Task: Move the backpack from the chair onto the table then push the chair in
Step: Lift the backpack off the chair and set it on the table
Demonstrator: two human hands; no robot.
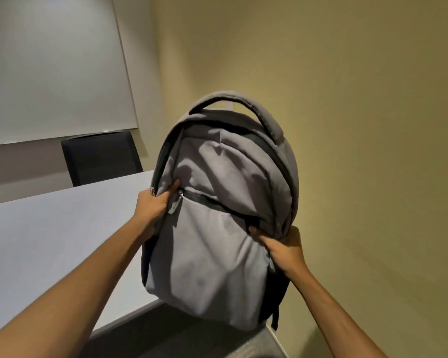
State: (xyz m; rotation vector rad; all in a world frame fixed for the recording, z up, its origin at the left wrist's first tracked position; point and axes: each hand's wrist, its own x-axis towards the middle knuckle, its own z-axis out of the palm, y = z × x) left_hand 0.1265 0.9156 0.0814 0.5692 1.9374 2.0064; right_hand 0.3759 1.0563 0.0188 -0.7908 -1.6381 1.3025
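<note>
At the middle of my view, both hands are clamped on the grey backpack [217,228]. My left hand [153,205] pinches the fabric at the bag's left edge, thumb pressed into the front panel just beside a zipper pull [176,202]. My right hand [282,246] grips the lower right side, thumb dug in under the dark zipper line of the front pocket, the other fingers wrapped round the back where I cannot see them. The two hands are well apart, one on each flank of the bag.

The backpack stands upright between them, front panel facing me, its padded top handle [233,99] arched above. A dark strap hangs down at its lower right. Whether its base touches anything below, I cannot tell; it sits over the near corner of the white table [49,241] and a dark grey surface [166,337] beneath, blurred at the bottom of the frame.

Beyond the table's far edge a black chair [101,158] stands against the wall, under a whiteboard [52,68]. A yellowish wall [360,125] fills the right side.
</note>
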